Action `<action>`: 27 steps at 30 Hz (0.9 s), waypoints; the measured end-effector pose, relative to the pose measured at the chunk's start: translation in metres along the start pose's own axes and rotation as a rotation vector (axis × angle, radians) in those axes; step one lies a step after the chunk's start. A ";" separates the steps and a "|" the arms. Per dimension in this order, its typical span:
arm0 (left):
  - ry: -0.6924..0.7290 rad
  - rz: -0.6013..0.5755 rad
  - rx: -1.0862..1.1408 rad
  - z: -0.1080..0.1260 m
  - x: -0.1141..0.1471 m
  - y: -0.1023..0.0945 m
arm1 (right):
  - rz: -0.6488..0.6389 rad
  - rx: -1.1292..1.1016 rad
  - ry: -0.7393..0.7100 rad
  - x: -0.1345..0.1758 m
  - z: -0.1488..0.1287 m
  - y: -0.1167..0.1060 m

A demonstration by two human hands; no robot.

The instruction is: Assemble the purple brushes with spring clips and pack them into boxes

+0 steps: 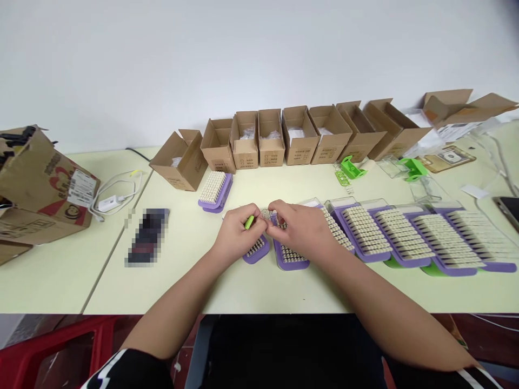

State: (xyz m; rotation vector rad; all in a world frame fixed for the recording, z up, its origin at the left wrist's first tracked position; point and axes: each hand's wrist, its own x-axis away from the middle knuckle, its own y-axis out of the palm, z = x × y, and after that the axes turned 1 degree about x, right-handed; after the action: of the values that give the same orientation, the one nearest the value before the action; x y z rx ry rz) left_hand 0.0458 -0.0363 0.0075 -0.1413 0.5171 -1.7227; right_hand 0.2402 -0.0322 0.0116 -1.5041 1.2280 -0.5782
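Observation:
My left hand (240,231) is closed, with a small bright green piece (249,221) held between thumb and fingers. Fingertip to fingertip with it, my right hand (302,227) is also closed, pinching at thin metal wire loops (266,214). How the loops join the green piece is hidden by the fingers. Beneath the hands lie a small purple holder (258,256) and a larger purple tray (292,265), both filled with short pale sticks and partly covered. To the right, several more purple trays (367,229) of pale sticks stand in a row.
Several open cardboard boxes (270,154) line the wall. A filled purple holder (215,189) stands back left. Green plastic parts (352,168) lie back right. At left are a blurred dark object (148,237), a white cable (115,202) and a large carton (48,189).

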 end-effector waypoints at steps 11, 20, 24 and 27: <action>0.001 0.032 0.000 -0.003 0.000 0.002 | -0.044 -0.256 0.039 -0.002 0.002 -0.002; -0.035 0.020 0.050 -0.003 -0.002 0.003 | -0.040 -0.199 0.011 -0.002 0.003 -0.003; -0.071 0.000 0.060 -0.003 -0.002 0.002 | 0.015 -0.184 -0.040 -0.001 0.004 0.002; -0.071 -0.052 0.062 -0.003 -0.004 -0.001 | 0.034 -0.201 -0.086 0.000 0.005 0.004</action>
State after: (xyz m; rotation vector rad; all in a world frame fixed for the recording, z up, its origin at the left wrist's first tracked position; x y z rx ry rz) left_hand 0.0449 -0.0319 0.0063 -0.1721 0.4097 -1.7755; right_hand 0.2430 -0.0296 0.0066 -1.6546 1.2718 -0.3718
